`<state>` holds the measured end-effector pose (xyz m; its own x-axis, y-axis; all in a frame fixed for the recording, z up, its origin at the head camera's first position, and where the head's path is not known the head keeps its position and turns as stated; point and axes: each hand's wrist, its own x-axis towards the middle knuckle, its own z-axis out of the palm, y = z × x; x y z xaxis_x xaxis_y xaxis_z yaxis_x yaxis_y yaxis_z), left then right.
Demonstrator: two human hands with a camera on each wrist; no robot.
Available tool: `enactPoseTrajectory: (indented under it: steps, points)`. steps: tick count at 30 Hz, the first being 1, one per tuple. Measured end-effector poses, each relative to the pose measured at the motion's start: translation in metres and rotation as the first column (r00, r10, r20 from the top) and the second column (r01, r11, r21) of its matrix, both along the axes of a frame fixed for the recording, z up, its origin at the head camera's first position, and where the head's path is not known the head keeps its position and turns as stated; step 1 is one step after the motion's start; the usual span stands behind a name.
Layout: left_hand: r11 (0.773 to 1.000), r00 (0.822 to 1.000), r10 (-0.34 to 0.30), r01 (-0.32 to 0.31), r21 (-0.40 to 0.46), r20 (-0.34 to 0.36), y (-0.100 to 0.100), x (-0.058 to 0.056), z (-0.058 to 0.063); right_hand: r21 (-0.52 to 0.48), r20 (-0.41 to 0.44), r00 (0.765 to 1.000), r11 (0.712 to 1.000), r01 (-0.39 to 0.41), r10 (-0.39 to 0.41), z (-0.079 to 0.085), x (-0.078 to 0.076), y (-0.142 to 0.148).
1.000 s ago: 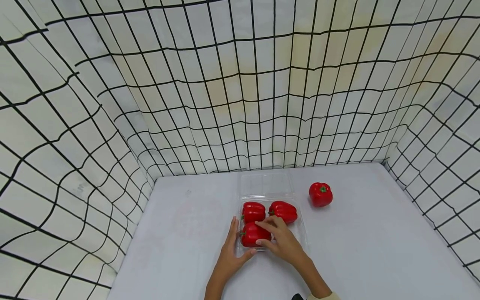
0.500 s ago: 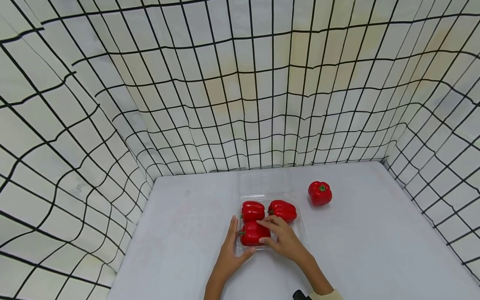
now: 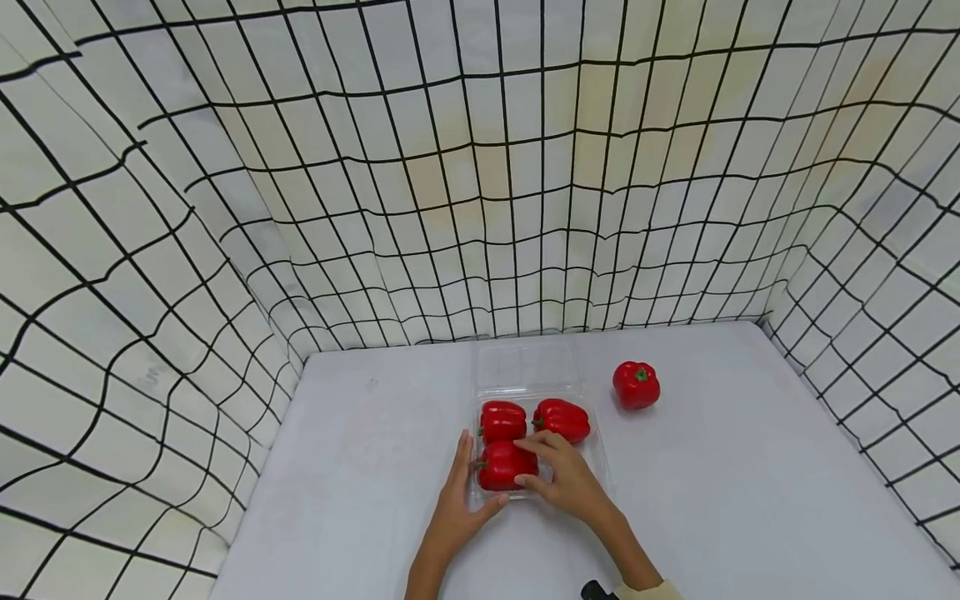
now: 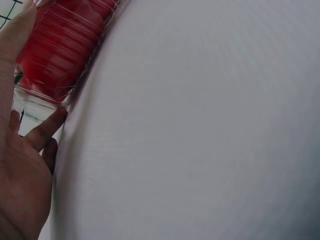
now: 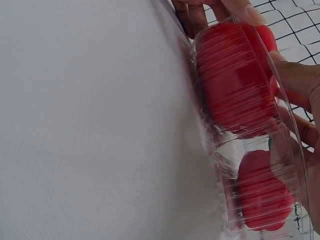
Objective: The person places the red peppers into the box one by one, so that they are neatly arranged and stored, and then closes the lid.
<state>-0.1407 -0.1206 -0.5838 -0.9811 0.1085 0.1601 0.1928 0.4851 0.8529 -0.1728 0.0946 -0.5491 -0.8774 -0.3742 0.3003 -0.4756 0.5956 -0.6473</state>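
A clear plastic clamshell container (image 3: pixel 597 458) sits on the white table with its lid laid back. Three red bell peppers are inside: one at back left (image 3: pixel 502 420), one at back right (image 3: pixel 566 419) and one at front left (image 3: pixel 504 468). My right hand (image 3: pixel 573 483) holds the front bell pepper by its right end, thumb at the near side and fingertips over the far side. My left hand (image 3: pixel 453 506) lies along the container's left wall with fingers straight, its thumb at the front edge. In the left wrist view, a fingertip touches the ribbed wall.
Another red bell pepper (image 3: pixel 636 385) stands on the table to the right of the container, stem facing up and forward. The transparent lid (image 3: pixel 527 365) extends toward the back edge of the table (image 3: pixel 375 500). Black netting over white sheeting (image 3: pixel 525 183) encloses the back and sides.
The head view has shifted slightly, so everything appears a little further left. Both hands and the bell peppers keep nearly the same places relative to the container.
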Motion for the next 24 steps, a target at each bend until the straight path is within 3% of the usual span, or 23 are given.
enactPoseTrajectory:
  steps: [5, 18, 24]
  points:
    - [1.000, 1.000, 0.001, -0.001, 0.003, -0.009, -0.0012, 0.0009, -0.0009, 0.008, 0.021, 1.000, 1.000, 0.004, -0.005, -0.0025, 0.0005, -0.0019]
    - [1.000, 1.000, 0.015, -0.015, -0.025, 0.001, -0.0024, 0.0005, 0.0008, 0.030, -0.018, 0.999, 0.999, 0.032, -0.032, -0.0028, 0.0019, -0.0082]
    - [1.000, 1.000, 0.006, -0.006, -0.002, -0.002, -0.0013, 0.0011, 0.0017, -0.001, -0.016, 0.998, 0.998, 0.069, -0.069, 0.0000, 0.0043, -0.0091]
